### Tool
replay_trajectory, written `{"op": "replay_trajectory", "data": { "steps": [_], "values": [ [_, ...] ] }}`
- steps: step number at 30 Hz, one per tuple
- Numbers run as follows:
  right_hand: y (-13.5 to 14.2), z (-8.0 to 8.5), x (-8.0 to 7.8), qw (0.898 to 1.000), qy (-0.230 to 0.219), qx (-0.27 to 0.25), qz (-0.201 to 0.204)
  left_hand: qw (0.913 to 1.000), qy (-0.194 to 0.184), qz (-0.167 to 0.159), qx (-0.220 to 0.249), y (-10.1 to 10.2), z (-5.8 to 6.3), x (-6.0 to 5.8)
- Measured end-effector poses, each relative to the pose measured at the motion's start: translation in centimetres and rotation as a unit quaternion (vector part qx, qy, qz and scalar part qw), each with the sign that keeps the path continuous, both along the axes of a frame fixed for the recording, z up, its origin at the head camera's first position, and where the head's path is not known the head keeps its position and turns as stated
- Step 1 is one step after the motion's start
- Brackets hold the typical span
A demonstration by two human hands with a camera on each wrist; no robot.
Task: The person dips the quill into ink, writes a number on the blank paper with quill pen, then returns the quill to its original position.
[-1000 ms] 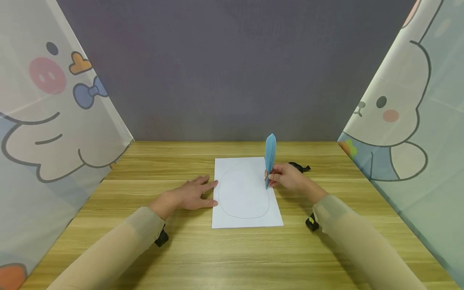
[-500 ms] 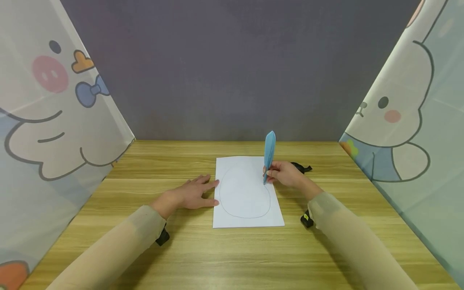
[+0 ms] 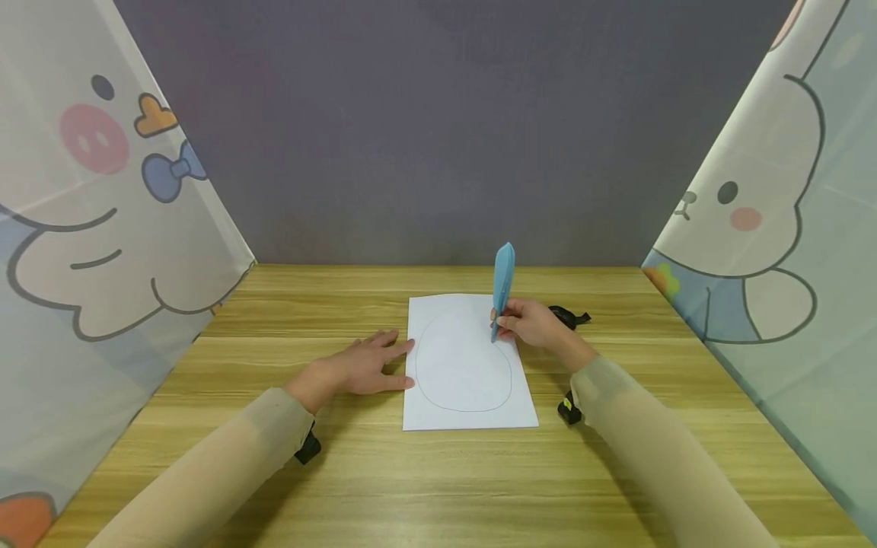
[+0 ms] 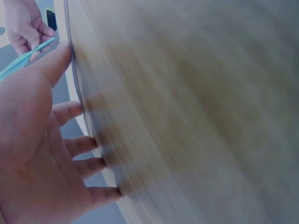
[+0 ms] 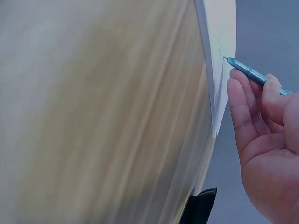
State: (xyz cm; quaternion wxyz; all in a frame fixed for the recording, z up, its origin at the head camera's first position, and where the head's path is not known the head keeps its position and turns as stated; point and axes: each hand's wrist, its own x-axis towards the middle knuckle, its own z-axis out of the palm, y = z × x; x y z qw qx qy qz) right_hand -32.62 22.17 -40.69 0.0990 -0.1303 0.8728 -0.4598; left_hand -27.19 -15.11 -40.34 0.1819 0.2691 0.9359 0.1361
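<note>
A white sheet of paper [image 3: 462,380] lies on the table, bearing a thin rounded outline that runs up its right side to the pen's tip. My right hand [image 3: 534,323] pinches a light-blue feather-shaped pen [image 3: 503,278], feather end up, between thumb and fingers near the point. In the right wrist view the tip of the pen [image 5: 250,72] meets the paper [image 5: 223,28] at the drawn line. My left hand [image 3: 366,367] lies at the sheet's left edge, thumb and forefinger on the margin. Spread, straight fingers of the left hand [image 4: 42,149] show in the left wrist view.
The wood-grain table [image 3: 425,487] spreads around the sheet. Behind the right hand lies a small black object [image 3: 569,317], partly hidden. Black wrist devices show under both sleeves. A grey panel [image 3: 438,137] stands at the back, with cartoon-printed cloths at both sides.
My right hand and the pen have moved up the sheet and to the left, and the line on the right side has grown longer behind the tip. The left hand stays in place.
</note>
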Motion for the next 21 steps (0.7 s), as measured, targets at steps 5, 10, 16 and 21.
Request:
{"op": "replay_trajectory", "data": {
  "steps": [5,10,16,21],
  "values": [
    [-0.5,-0.1,-0.4,1.000,-0.001,-0.008,0.006,1.0000,0.000,-0.001,-0.002,0.0,-0.1,-0.1],
    [-1.0,-0.2,-0.7,1.000,-0.001,-0.011,0.008,1.0000,-0.002,0.001,-0.001,0.0,0.0,0.0],
    [-1.6,-0.2,-1.1,1.000,0.002,-0.012,0.004,1.0000,0.000,-0.001,-0.004,0.0,0.1,0.1],
    [-2.3,-0.3,-1.3,1.000,0.004,-0.020,0.008,1.0000,0.000,-0.001,-0.005,0.0,0.0,0.0]
  ]
}}
